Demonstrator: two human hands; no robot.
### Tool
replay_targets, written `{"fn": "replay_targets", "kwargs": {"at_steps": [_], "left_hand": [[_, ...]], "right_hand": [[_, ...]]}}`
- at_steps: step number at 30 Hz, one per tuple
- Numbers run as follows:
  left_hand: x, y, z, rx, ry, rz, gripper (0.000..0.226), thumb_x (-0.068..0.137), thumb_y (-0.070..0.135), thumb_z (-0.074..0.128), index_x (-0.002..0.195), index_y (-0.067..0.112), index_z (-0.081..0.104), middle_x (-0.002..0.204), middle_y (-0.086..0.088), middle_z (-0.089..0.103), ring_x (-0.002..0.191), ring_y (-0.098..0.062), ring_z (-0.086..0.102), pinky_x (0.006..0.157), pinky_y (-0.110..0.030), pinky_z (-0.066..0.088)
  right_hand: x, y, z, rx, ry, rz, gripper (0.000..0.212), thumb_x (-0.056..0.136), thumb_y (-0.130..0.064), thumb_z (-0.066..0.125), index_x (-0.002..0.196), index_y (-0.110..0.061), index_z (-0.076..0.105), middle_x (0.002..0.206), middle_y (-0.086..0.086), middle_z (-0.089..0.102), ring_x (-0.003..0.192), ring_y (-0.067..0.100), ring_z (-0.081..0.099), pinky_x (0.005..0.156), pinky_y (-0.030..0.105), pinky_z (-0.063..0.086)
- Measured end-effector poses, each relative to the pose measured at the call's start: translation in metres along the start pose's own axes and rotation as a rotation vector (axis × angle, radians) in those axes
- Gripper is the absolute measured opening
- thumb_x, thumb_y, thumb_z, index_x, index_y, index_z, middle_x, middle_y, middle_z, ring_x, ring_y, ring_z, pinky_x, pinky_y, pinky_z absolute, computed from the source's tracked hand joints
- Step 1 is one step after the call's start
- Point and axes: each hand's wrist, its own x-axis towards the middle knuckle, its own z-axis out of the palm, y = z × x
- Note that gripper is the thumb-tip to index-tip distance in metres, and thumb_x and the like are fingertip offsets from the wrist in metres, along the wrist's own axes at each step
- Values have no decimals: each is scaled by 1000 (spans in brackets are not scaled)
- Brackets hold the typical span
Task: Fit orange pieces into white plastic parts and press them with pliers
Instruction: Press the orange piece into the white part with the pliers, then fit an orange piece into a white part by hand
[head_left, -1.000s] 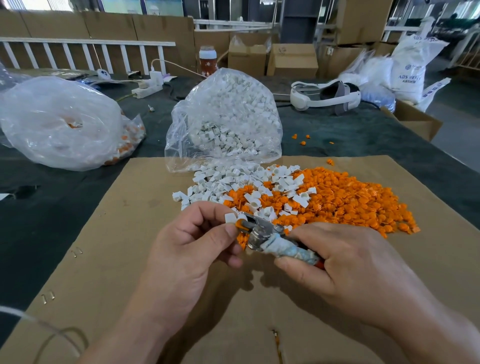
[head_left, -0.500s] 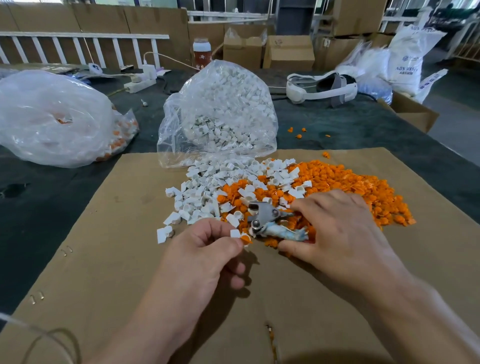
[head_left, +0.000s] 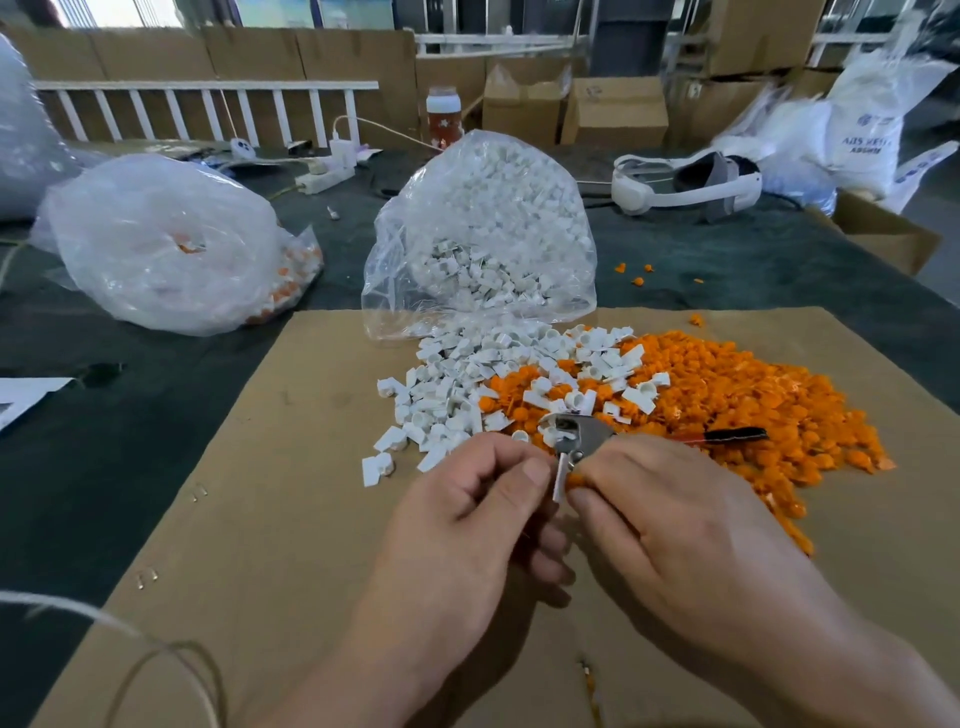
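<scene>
The dark worktop (head_left: 156, 415) carries one cardboard sheet (head_left: 291, 519) across the lower frame, laid there, we judge, to keep small parts from straying onto the cloth. We count two clear bags in full: a tied bag (head_left: 166, 244) at the left, showing orange at its lower edge, and an open bag (head_left: 483, 234) at centre whose mouth spills white parts (head_left: 467, 374) onto the sheet within easy reach. Beside them, right of centre, the orange pieces (head_left: 727, 395) spread in one heap. Both heaps overlap and are far too many for us to count. Two hands meet just below the heaps, in the lower centre. The left hand (head_left: 467, 519) has its grip narrowed on one white part (head_left: 560, 478), thumb against forefinger, holding it steady. The right hand (head_left: 685, 535) closes its grip on what looks like one orange piece (head_left: 575, 477), pressed against that part for fitting. One pair of pliers (head_left: 579, 431) lies just above the fingers on the heap's near edge, ready for pressing. We cannot tell whether the right hand's hidden fingers touch it.
</scene>
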Motion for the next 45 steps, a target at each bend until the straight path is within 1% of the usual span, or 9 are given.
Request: {"fn": "replay_targets", "kwargs": {"at_steps": [5,13,17,21,26,35,39,42,45], "left_hand": [[0,-1,-7,60,-131,-20,26,82,56,67,84,30,67,64,-2,65,53,-19,60,50,-27,50],[1,-3,-8,-68,-220,-3,12,84,35,70,80,24,69,65,-5,63,48,-16,57,44,-24,47],[-1,-2,-9,-9,-220,75,8,86,32,67,83,24,68,65,-3,63,50,-16,58,46,-25,48],[-4,-2,-9,370,-169,354,4,90,40,64,90,36,63,72,9,66,60,-8,63,57,-18,49],[-3,-1,-6,737,-129,676,10,93,42,53,99,35,58,89,19,61,79,-2,59,64,-11,42],[-6,2,-3,104,-145,158,10,90,35,66,83,27,67,64,-5,69,54,-19,65,52,-24,53],[-5,4,0,-15,-83,36,14,79,34,66,80,21,68,63,-12,67,50,-21,62,48,-25,51],[6,10,-8,-450,73,-42,16,77,24,67,78,8,66,62,-9,59,45,-13,54,39,-19,46],[21,19,-36,-898,240,23,10,85,18,60,79,11,61,68,1,59,55,-5,56,51,-11,49]], "right_hand": [[-3,0,1,119,37,-4,27,97,-29,40,79,-18,57,76,-8,49,67,9,46,56,27,41],[-8,-1,1,378,-2,86,24,97,-32,43,77,-24,54,72,-10,51,67,12,53,54,29,41],[-6,-10,1,733,-47,379,29,93,-29,48,66,-19,52,61,0,56,54,8,51,47,25,39],[-3,-7,0,1301,-355,833,26,84,-21,50,59,-19,51,51,5,37,37,14,25,38,23,16],[-3,6,3,1736,-577,965,29,82,-23,45,54,-17,46,43,-2,28,26,8,19,34,14,10],[-4,-4,5,1278,-275,662,33,93,-36,54,66,-18,56,66,17,46,50,30,30,50,42,15],[-6,-10,7,1110,-191,615,42,86,-56,45,67,-20,56,59,2,50,47,18,40,44,35,30],[-9,-8,11,755,-162,454,57,86,-72,33,74,-20,51,62,0,51,51,10,44,49,35,37],[-11,-4,15,430,-169,371,48,87,-68,33,76,-24,49,78,-10,56,64,7,50,51,24,37]]}}
